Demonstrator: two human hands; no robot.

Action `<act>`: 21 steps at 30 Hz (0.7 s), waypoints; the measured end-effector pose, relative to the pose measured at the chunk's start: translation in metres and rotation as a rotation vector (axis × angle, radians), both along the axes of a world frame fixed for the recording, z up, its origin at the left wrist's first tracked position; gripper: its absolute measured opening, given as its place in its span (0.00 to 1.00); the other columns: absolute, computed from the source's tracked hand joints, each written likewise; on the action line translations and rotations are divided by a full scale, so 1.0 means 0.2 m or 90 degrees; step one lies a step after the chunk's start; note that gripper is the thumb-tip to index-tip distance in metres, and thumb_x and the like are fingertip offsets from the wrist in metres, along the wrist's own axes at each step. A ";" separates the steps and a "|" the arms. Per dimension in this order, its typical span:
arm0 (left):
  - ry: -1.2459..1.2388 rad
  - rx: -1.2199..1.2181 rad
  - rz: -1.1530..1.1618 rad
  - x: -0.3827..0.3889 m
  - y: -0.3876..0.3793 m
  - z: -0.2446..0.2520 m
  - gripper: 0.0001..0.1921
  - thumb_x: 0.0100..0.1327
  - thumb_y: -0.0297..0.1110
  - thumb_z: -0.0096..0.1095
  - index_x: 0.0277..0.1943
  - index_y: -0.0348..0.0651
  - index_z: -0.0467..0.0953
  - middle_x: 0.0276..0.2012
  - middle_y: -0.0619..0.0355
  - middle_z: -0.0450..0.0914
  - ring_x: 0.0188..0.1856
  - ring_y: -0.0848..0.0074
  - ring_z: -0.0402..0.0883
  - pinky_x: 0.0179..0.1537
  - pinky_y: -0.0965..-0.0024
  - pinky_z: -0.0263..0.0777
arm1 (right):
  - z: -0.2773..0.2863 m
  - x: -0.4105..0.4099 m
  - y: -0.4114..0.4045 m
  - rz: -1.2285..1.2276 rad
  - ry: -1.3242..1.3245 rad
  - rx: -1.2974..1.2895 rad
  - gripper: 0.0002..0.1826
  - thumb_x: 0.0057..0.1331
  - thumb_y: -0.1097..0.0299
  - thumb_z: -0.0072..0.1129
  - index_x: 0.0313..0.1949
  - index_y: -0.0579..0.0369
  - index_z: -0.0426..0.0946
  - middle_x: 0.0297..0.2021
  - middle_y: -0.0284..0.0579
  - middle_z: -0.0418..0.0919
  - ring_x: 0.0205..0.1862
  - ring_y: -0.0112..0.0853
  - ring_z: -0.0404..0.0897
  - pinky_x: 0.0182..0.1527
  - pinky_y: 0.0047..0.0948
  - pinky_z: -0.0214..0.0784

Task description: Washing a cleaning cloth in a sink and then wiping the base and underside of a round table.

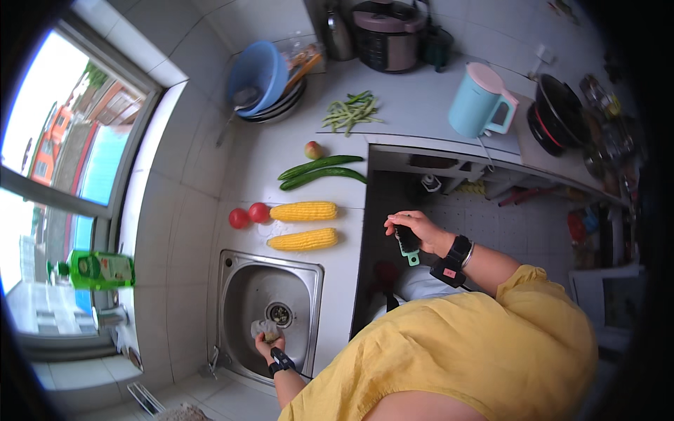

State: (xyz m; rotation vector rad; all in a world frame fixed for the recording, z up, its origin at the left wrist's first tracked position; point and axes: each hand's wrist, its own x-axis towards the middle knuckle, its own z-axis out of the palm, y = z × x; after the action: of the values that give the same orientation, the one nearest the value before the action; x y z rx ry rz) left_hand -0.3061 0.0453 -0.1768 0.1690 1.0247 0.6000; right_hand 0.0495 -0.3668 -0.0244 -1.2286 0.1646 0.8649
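Note:
My right hand (427, 231) is raised over the floor, to the right of the counter edge. It grips a brush (407, 243) with dark bristles and a pale green handle that has a hole at its end. Low inside the stainless steel sink (320, 284), my left hand (270, 344) holds a whitish, translucent bag-like piece (261, 327) with something yellowish in it; its exact kind cannot be told. Just above that hand is the sink drain (279, 314), with small pale scraps in it.
Beyond the sink lie two corn cobs (304, 211), two tomatoes (239, 218), two cucumbers (322, 178), a round reddish fruit (313, 150) and green beans (350, 113). A blue basin (261, 79), a light blue kettle (473, 100) and an electric cooker (388, 39) stand farther back. A green soap bottle (100, 270) is by the window.

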 end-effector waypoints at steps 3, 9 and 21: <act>-0.201 -0.082 -0.202 0.42 -0.21 0.29 0.13 0.43 0.34 0.50 0.34 0.41 0.72 0.30 0.55 0.75 0.31 0.69 0.74 0.32 0.70 0.71 | -0.03 -0.05 -0.43 -0.121 0.032 -0.036 0.12 0.60 0.60 0.56 0.31 0.56 0.75 0.27 0.38 0.77 0.30 0.23 0.74 0.31 0.20 0.64; -0.224 -0.080 -0.718 1.32 -1.09 0.54 0.13 0.42 0.39 0.50 0.31 0.41 0.68 0.22 0.62 0.65 0.22 0.75 0.63 0.22 0.73 0.60 | -0.04 -0.20 -1.13 -0.374 0.153 0.096 0.17 0.61 0.52 0.53 0.32 0.55 0.75 0.27 0.38 0.76 0.26 0.25 0.73 0.28 0.24 0.67; -0.454 -0.386 -1.623 2.02 -4.23 0.89 0.14 0.43 0.39 0.50 0.32 0.40 0.67 0.30 0.57 0.66 0.25 0.71 0.65 0.22 0.73 0.59 | -0.15 -0.54 -2.80 -0.672 -0.065 0.412 0.20 0.65 0.57 0.38 0.42 0.61 0.71 0.34 0.46 0.76 0.37 0.34 0.75 0.45 0.34 0.66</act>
State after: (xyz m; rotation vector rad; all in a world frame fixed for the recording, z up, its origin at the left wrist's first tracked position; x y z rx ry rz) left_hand 0.0977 -0.8006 0.0022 0.4837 -0.2843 -1.8334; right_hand -0.0592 -0.9270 -0.0542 -0.4341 0.3710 -0.0910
